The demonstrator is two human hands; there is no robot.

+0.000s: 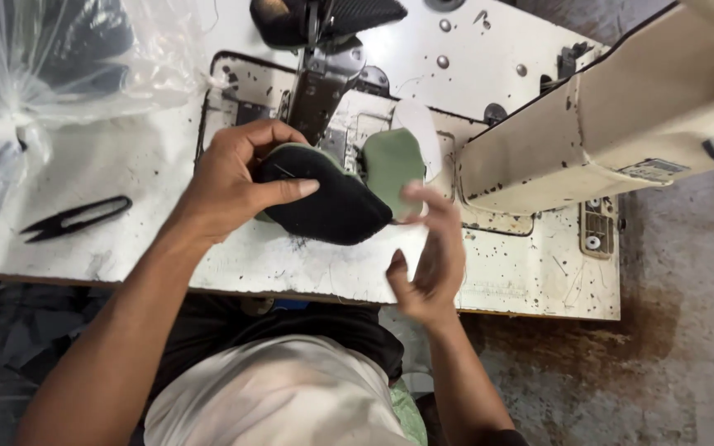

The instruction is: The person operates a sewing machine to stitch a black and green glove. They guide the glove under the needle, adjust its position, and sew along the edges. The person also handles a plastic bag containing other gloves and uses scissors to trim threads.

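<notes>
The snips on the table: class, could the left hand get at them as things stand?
Probably yes. The snips lie bare on the table beside the left hand, nothing between; but it grips the black piece.

At mid-frame a fabric piece (334,202) lies on the table (126,165), in front of the sewing machine (588,124) that fills the upper right. The left hand (237,182) is on its left, the right hand (427,260) at its lower right. Thread snips (76,217) lie far left, below a plastic bag (43,66) in the upper-left corner.
</notes>
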